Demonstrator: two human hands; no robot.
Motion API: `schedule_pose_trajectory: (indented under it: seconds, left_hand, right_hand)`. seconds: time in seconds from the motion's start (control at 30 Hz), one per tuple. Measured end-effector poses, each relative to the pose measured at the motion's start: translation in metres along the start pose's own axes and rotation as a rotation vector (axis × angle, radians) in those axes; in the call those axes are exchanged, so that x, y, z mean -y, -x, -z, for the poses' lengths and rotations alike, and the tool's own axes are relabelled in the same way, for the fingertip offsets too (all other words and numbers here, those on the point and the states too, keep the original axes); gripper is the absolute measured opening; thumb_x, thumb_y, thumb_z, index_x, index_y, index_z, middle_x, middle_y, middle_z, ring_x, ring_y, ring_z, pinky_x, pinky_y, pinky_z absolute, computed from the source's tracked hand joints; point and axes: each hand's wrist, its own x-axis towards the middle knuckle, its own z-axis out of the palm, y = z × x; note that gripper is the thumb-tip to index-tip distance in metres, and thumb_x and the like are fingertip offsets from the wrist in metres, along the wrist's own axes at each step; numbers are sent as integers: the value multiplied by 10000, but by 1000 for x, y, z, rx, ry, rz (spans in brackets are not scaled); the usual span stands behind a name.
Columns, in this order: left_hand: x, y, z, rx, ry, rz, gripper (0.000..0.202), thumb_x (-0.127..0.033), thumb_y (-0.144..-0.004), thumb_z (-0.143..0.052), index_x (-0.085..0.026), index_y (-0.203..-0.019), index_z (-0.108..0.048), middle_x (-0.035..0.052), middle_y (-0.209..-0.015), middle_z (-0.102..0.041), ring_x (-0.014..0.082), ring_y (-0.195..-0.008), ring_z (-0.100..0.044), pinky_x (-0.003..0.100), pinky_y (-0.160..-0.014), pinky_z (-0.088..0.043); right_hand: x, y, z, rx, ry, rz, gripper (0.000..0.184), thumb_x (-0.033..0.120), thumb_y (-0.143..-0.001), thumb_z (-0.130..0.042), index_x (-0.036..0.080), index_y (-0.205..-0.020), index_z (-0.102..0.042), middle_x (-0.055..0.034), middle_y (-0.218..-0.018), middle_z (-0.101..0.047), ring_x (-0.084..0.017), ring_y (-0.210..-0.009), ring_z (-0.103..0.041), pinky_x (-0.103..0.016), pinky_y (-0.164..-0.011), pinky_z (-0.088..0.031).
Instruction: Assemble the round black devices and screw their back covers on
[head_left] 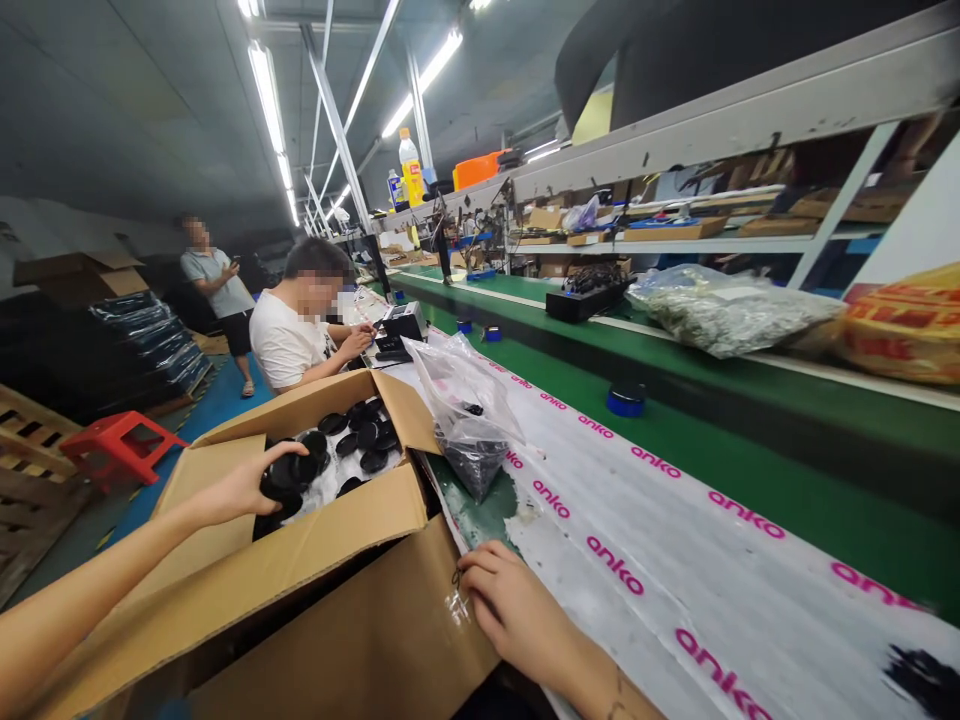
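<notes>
My left hand [244, 487] reaches into an open cardboard box [352, 525], its thumb and fingers closed round a black round part [280, 478]. Several similar black round parts [367, 436] lie in the box on white plastic. My right hand [517, 605] rests at the table edge beside a cardboard flap [352, 625]. Its fingers are curled, and a thin dark loop [457, 577] shows at the fingertips; what they hold is mostly hidden. Beyond the box stands a clear plastic bag [474, 450] of small dark pieces.
A green conveyor belt [697, 440] carries blue and black round parts [626, 400]. White printed sheeting [592, 490] covers the near table. A seated co-worker [296, 325] handles something beyond the box; another person [217, 285] stands behind. A red stool [124, 448] is at left.
</notes>
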Motion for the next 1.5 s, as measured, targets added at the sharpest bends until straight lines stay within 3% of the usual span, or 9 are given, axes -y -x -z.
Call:
schedule_pose_trajectory:
  seconds: [0.2,0.4,0.57,0.77,1.0,1.1,1.2,1.33,1.5]
  left_hand:
    - [-33,14,54,-152,83,62,709,-454,-695,-662,-239,-1317,-399,31,-1254,-634,218,-1057,-623,248,-889,-483]
    - [-166,5,73,-247,166,-270,648,-488,-688,-700,-291,-1259,-465,-32,-1237,-615,229,-1068,-603,278,-937,-470]
    - [-303,-37,14,23,-81,-696,649,-78,-721,-600,-324,-1312,-497,15,-1276,-552,235,-1125,-588,293,-979,-445]
    - [-385,-79,-97,188,-327,-615,499,-96,-880,-569,-257,-1347,-504,113,-1271,-549,253,-1000,-639,409,-829,-542]
    - [-386,-84,-130,230,-326,-486,621,-263,-874,-663,-276,-1439,-407,171,-1515,-337,363,-1206,-541,509,-878,-537]
    - [-386,-75,-125,242,-262,-479,786,-306,-776,-754,-381,-1462,-378,205,-1587,-184,486,-1214,-523,532,-816,-539]
    - [-374,-61,-99,180,-180,-504,755,-484,-744,-761,-439,-1418,-424,123,-1581,-271,407,-1218,-550,465,-872,-531]
    - [-306,-54,-26,-92,-115,-340,359,-433,-983,-449,-271,-1277,-577,57,-1258,-623,225,-1134,-603,352,-989,-475]
    - [-169,-73,53,-283,-116,106,366,-355,-935,-591,-159,-1243,-570,99,-1259,-590,257,-1087,-607,471,-910,-522]
  right_hand:
    - [1,0,2,-12,40,11,203,99,-872,-488,197,-909,-662,-33,-1003,-670,-200,-1008,-526,-320,-936,-436]
    - [0,0,2,-5,97,53,160,94,-838,-524,175,-854,-660,-50,-967,-676,-202,-978,-548,-329,-916,-443]
    - [-4,0,1,32,143,101,54,172,-886,-603,149,-883,-652,-36,-968,-669,-194,-988,-593,-385,-930,-463]
    - [-10,0,1,65,183,107,178,305,-931,-614,138,-983,-649,-58,-1051,-659,-209,-1016,-622,-429,-906,-508]
    - [-16,-2,3,57,160,120,189,316,-943,-600,137,-979,-648,-52,-1015,-664,-197,-968,-638,-419,-883,-521]
    - [-17,0,3,32,126,122,163,292,-939,-602,135,-942,-644,-44,-986,-658,-196,-962,-629,-413,-875,-513]
    - [-14,3,3,6,82,118,65,159,-897,-584,149,-874,-644,-40,-948,-659,-201,-1005,-587,-373,-897,-482]
    - [-10,6,5,-10,39,94,165,68,-815,-544,176,-858,-661,-44,-971,-677,-198,-1013,-550,-312,-921,-452]
    - [-8,3,7,-27,15,66,219,63,-842,-492,187,-861,-672,-40,-954,-685,-197,-967,-556,-310,-890,-466]
